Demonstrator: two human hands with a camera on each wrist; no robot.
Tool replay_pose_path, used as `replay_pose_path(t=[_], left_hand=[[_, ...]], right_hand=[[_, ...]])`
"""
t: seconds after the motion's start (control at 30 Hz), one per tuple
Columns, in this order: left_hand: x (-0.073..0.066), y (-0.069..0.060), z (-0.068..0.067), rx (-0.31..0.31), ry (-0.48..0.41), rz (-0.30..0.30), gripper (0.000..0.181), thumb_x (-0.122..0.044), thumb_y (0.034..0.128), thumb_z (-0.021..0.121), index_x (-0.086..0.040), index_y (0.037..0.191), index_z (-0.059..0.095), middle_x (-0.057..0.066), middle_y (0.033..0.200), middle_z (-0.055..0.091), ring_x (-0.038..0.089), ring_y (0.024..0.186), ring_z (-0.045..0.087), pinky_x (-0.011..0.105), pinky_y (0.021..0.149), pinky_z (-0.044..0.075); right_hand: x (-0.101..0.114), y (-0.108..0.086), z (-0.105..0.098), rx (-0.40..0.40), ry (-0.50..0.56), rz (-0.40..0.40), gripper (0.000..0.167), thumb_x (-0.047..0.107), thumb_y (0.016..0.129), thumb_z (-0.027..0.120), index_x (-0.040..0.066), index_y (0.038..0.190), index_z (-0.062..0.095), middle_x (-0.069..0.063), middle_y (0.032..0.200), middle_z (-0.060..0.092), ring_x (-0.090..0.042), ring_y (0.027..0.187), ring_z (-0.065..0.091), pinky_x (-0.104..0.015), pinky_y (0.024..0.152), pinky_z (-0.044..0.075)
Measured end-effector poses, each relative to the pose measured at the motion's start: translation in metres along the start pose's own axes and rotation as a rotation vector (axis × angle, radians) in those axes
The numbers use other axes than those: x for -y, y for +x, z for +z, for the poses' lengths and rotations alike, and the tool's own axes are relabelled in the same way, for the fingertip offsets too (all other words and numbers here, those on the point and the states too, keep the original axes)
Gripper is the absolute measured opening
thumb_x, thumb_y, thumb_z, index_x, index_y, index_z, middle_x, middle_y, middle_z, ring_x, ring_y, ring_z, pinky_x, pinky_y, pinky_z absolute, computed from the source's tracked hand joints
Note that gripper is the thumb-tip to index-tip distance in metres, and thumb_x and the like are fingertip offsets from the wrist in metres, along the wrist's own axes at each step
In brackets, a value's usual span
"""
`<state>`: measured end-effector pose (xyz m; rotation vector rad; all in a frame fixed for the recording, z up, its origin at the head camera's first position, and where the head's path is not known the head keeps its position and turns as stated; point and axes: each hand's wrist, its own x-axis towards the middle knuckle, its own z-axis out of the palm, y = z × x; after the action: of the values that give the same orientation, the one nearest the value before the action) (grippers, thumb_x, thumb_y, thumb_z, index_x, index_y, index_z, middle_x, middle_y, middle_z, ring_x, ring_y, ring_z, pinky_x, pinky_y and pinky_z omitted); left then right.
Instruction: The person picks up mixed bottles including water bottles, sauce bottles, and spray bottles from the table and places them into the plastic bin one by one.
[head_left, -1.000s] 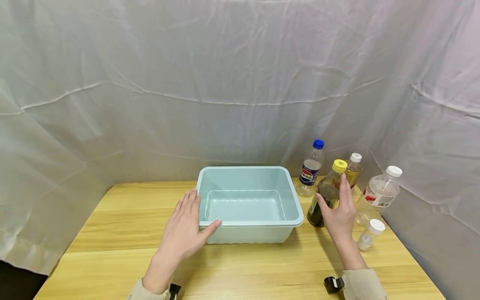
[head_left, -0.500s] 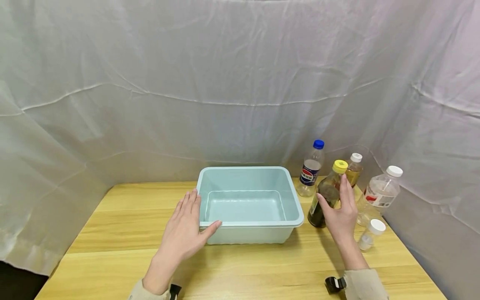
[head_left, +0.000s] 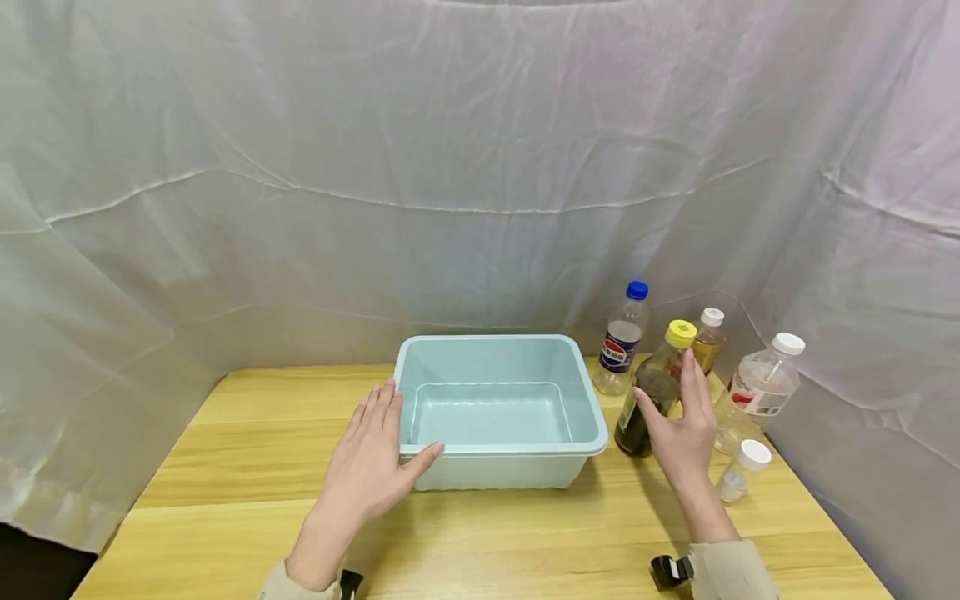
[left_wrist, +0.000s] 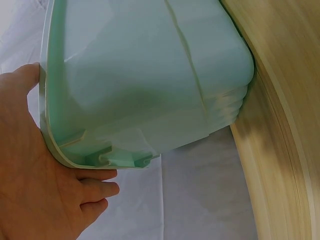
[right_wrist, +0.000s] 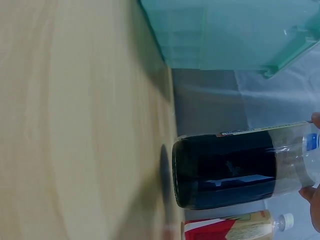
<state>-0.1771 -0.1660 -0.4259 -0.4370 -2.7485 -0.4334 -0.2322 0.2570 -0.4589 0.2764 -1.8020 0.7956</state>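
Observation:
Fingers of my left hand [head_left: 367, 457] lie straight along the left rim of the light blue tub [head_left: 491, 472], and the thumb rests at its front rim. The left wrist view shows that palm [left_wrist: 40, 175] against the corner of the tub [left_wrist: 140, 80]. My right hand [head_left: 681, 433] holds a yellow-capped bottle of dark liquid [head_left: 654, 387] by its upper part, thumb on the left side and fingers on the right. In the right wrist view, fingertips [right_wrist: 306, 193] touch both sides of the upright bottle [right_wrist: 225, 167].
Right of the tub stand a blue-capped bottle [head_left: 619, 346], a white-capped bottle of amber liquid [head_left: 708, 340], a large clear bottle [head_left: 759, 387] and a small white-lidded jar [head_left: 738, 479]. Grey curtains [head_left: 450, 167] hang behind and beside the wooden table [head_left: 487, 550].

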Motion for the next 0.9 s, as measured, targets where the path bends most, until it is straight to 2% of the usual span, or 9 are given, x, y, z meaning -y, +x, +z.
replay_pose_path(t=[0.1,0.17,0.27,0.33,0.4,0.5,0.6,0.73,0.9], left_hand=[[0.0,0.0,0.0,0.002,0.002,-0.001,0.102,-0.073,0.0963,0.052,0.01,0.154,0.038,0.026,0.166,0.029,0.041,0.155,0.027,0.051,0.128,0.022],[0.0,0.0,0.0,0.006,0.0,-0.003,0.102,-0.073,0.0964,0.051,0.01,0.154,0.038,0.026,0.166,0.029,0.041,0.155,0.026,0.051,0.128,0.022],[0.0,0.0,0.001,0.01,-0.005,-0.004,0.102,-0.073,0.0966,0.051,0.01,0.155,0.038,0.026,0.166,0.028,0.041,0.155,0.026,0.051,0.128,0.022],[0.0,0.001,0.001,0.009,-0.007,-0.003,0.102,-0.073,0.0967,0.051,0.01,0.155,0.038,0.026,0.166,0.028,0.041,0.155,0.026,0.051,0.128,0.022],[0.0,0.002,0.001,0.007,-0.008,-0.001,0.102,-0.073,0.0967,0.051,0.01,0.154,0.038,0.026,0.166,0.028,0.041,0.155,0.026,0.051,0.127,0.022],[0.0,0.003,0.001,0.004,-0.009,-0.001,0.102,-0.072,0.0967,0.051,0.011,0.154,0.038,0.026,0.166,0.028,0.041,0.155,0.026,0.051,0.128,0.022],[0.001,0.003,0.001,0.003,-0.01,-0.005,0.102,-0.072,0.0965,0.052,0.011,0.154,0.039,0.026,0.166,0.028,0.041,0.155,0.026,0.051,0.128,0.022],[0.003,0.003,0.002,0.001,-0.009,-0.007,0.102,-0.073,0.0963,0.052,0.01,0.154,0.039,0.026,0.166,0.029,0.041,0.155,0.027,0.051,0.127,0.022],[0.004,0.004,0.003,0.001,-0.008,-0.008,0.102,-0.072,0.0963,0.052,0.01,0.154,0.039,0.027,0.166,0.029,0.042,0.155,0.027,0.051,0.127,0.023]], right_hand=[[0.001,0.002,-0.001,-0.01,0.009,-0.005,0.102,-0.016,0.062,0.091,-0.003,0.153,0.047,-0.025,0.149,0.054,-0.045,0.124,0.059,-0.018,0.114,0.039],[0.002,0.004,-0.001,-0.019,0.02,-0.01,0.095,-0.009,0.068,0.091,-0.003,0.152,0.048,-0.026,0.149,0.054,-0.044,0.125,0.059,-0.019,0.114,0.039],[0.007,0.008,-0.001,-0.047,0.05,-0.023,0.081,0.015,0.083,0.089,-0.006,0.15,0.049,-0.028,0.147,0.055,-0.04,0.126,0.059,-0.02,0.114,0.04],[0.013,0.012,-0.001,-0.067,0.065,-0.035,0.079,0.033,0.09,0.084,-0.007,0.149,0.05,-0.03,0.145,0.056,-0.034,0.128,0.059,-0.02,0.114,0.041],[0.021,0.017,-0.002,-0.092,0.09,-0.045,0.081,0.042,0.092,0.079,-0.01,0.148,0.05,-0.032,0.142,0.057,-0.029,0.128,0.059,-0.018,0.11,0.043],[0.037,0.026,-0.003,-0.117,0.119,-0.067,0.08,0.04,0.093,0.079,-0.011,0.147,0.049,-0.035,0.137,0.059,-0.031,0.123,0.06,-0.012,0.097,0.043],[0.051,0.033,-0.004,-0.139,0.147,-0.086,0.079,0.036,0.093,0.08,-0.011,0.148,0.048,-0.035,0.132,0.062,-0.037,0.116,0.061,-0.01,0.083,0.038],[0.062,0.039,-0.004,-0.171,0.175,-0.099,0.079,0.035,0.091,0.082,-0.009,0.148,0.049,-0.031,0.131,0.064,-0.035,0.119,0.063,-0.012,0.086,0.043],[0.068,0.046,-0.006,-0.189,0.228,-0.093,0.079,0.028,0.088,0.086,-0.01,0.147,0.05,-0.025,0.136,0.063,-0.033,0.125,0.063,-0.018,0.1,0.052]])
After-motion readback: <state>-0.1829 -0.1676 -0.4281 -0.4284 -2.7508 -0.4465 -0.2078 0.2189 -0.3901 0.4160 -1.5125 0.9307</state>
